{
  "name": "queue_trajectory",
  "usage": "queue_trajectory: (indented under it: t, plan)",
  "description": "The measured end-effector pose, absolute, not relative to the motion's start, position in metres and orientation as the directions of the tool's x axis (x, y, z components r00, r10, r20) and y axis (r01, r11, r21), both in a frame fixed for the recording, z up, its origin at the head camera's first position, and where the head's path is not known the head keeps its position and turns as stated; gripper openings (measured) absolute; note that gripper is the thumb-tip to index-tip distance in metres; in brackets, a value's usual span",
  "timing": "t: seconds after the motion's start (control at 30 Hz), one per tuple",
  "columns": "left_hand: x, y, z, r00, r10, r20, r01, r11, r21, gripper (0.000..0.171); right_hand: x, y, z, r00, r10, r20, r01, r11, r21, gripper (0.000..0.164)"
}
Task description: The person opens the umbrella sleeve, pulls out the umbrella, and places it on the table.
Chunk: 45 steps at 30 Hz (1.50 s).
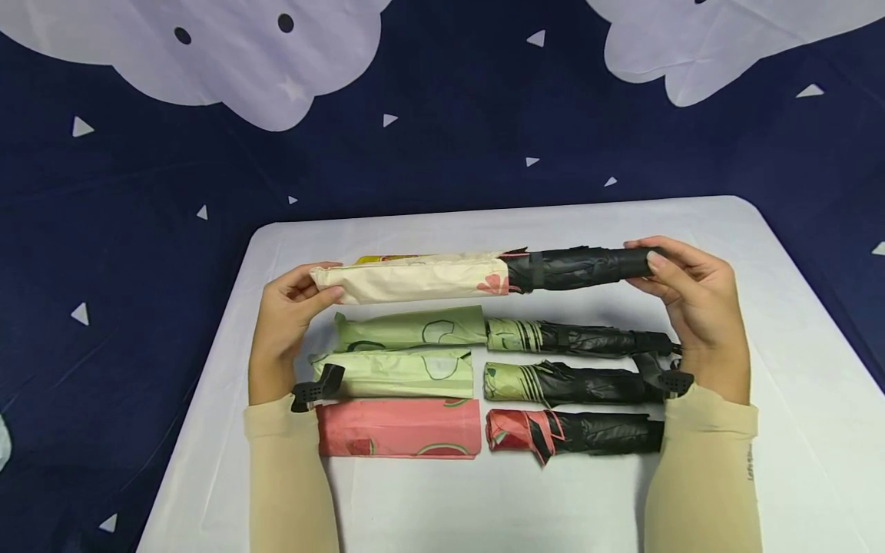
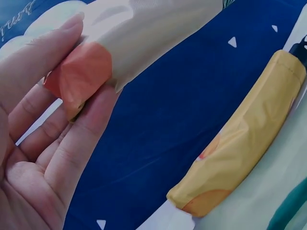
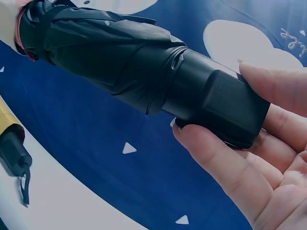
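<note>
A folded black umbrella (image 1: 574, 269) is held up level above the far part of the table, its front section inside a cream cover (image 1: 415, 278) with a pink flower print. My left hand (image 1: 286, 326) pinches the cover's left end, where an orange-red patch (image 2: 84, 72) shows in the left wrist view. At the other end, my right hand (image 1: 708, 315) grips the umbrella's black handle (image 3: 220, 103) between thumb and fingers. Behind the cream cover, a yellow-covered umbrella (image 2: 240, 139) lies mostly hidden in the head view.
Nearer me on the white table (image 1: 498, 507) lie a green cover (image 1: 415, 329), a pale green cover (image 1: 408, 375) and a red watermelon-print cover (image 1: 397, 430). To their right are two green-and-black umbrellas (image 1: 588, 338) and a red-and-black umbrella (image 1: 594, 434), all folded.
</note>
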State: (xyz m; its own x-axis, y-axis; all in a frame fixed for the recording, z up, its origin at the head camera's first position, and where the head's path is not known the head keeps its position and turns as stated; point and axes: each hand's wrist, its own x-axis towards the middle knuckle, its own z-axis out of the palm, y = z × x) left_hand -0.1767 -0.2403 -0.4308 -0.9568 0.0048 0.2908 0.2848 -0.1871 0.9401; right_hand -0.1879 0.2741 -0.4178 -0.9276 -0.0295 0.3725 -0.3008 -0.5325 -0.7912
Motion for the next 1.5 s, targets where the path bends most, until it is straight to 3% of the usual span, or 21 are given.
queue_trajectory:
  t: [0.33,0.6,0.83,1.1,1.2,1.4,1.5]
  plan:
    - [-0.180,-0.252,-0.447,-0.964,0.035,0.264,0.250,-0.221,0.943,0.029,-0.187,0.290,-0.424,-0.951,-0.016,0.310,-0.258,-0.519,-0.815,0.025]
    - [-0.184,-0.257,-0.462,-0.978,-0.007,0.211,0.209,-0.166,0.964,0.025,-0.190,0.304,-0.439,-0.987,-0.026,0.157,-0.126,-0.479,-0.869,0.026]
    - [-0.187,-0.258,-0.473,-0.993,-0.077,0.087,0.089,-0.024,0.996,0.021,-0.188,0.315,-0.445,-1.000,-0.010,0.005,0.000,-0.418,-0.908,0.025]
    - [-0.192,-0.251,-0.476,-0.995,-0.098,-0.004,-0.025,0.216,0.976,0.047,-0.193,0.320,-0.455,-0.982,-0.068,-0.175,0.188,-0.323,-0.928,0.020]
    - [-0.192,-0.250,-0.477,-0.995,-0.092,-0.031,-0.059,0.321,0.945,0.052,-0.194,0.323,-0.459,-0.969,-0.080,-0.235,0.246,-0.211,-0.946,0.021]
    - [-0.192,-0.250,-0.478,-0.994,-0.092,-0.061,-0.095,0.427,0.899,0.055,-0.196,0.321,-0.464,-0.936,0.015,-0.350,0.342,0.254,-0.905,0.059]
    - [-0.192,-0.250,-0.477,-0.994,-0.087,-0.070,-0.101,0.444,0.891,0.057,-0.195,0.319,-0.463,-0.935,0.067,-0.348,0.348,0.351,-0.869,0.058]
